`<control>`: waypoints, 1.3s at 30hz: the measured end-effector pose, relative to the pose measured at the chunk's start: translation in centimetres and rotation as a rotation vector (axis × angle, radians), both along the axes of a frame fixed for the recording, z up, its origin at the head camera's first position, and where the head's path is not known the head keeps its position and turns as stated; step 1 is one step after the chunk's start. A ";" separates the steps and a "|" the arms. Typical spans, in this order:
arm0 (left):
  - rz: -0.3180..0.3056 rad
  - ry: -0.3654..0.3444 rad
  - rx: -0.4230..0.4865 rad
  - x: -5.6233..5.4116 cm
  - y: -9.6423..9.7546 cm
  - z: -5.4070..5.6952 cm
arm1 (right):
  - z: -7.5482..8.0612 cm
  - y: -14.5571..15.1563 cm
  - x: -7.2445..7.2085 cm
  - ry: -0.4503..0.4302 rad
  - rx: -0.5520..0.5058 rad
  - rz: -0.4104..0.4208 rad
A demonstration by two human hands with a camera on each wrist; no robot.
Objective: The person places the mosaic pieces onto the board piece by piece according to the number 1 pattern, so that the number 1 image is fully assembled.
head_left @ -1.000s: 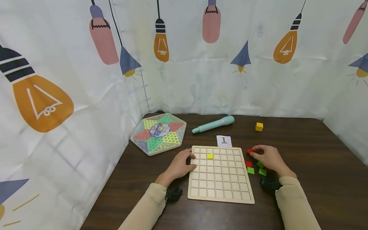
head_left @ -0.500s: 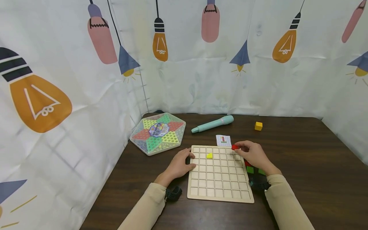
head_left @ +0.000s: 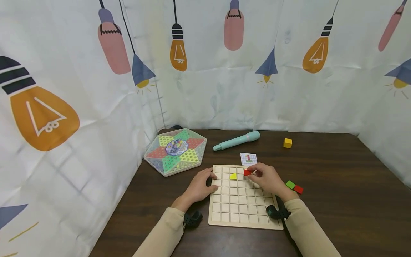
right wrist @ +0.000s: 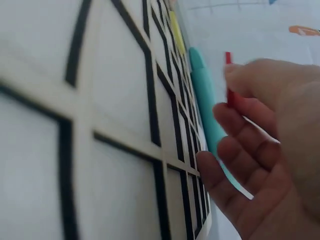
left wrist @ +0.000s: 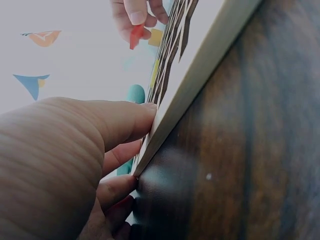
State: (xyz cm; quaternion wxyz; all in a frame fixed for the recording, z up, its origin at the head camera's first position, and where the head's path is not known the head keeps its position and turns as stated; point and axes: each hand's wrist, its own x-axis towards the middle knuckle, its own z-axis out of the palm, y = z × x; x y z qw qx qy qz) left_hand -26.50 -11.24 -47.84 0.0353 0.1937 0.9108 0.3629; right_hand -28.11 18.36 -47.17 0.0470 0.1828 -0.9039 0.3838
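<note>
red tile (head_left: 247, 172) over gridded wooden board (head_left: 234, 200)

right hand (head_left: 267, 177) pinches it above the far rows; a second ago, off the board's right side. left hand (head_left: 196, 186), fingers apart, touches the left edge. one flat yellow piece (head_left: 233, 176) on board. visible beyond: one green block (head_left: 290, 184), one red block (head_left: 298, 189), one yellow cube (head_left: 287, 143).

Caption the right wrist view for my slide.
Right hand pinching a red tile over a gridded board, teal cylinder beyond.

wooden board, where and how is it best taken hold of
Probably by its left edge, coming from the left: the wooden board lies flat, and that thin, straight edge can be braced from the side. The left hand touches there, while the right hand holds a red tile.
</note>
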 end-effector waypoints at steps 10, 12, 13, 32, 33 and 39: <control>0.001 0.009 0.000 -0.1 0.0 0.0 | 0.3 -0.9 0.3 -0.022 0.058 0.048; 0.003 0.010 -0.002 -0.1 0.0 0.0 | 0.6 -1.3 0.4 -0.026 0.075 0.071; 0.003 0.008 -0.002 -0.1 -0.1 -0.1 | 0.6 -1.5 0.5 -0.024 0.085 0.080; -0.002 -0.007 0.013 -0.1 0.1 0.1 | -0.4 -2.6 0.0 0.063 0.149 0.005; -0.001 -0.007 0.011 -0.1 0.1 0.1 | -0.4 -2.6 0.0 0.061 0.153 0.005; 0.001 -0.003 0.009 0.0 0.0 0.1 | -0.6 -2.6 -0.1 0.064 0.155 0.009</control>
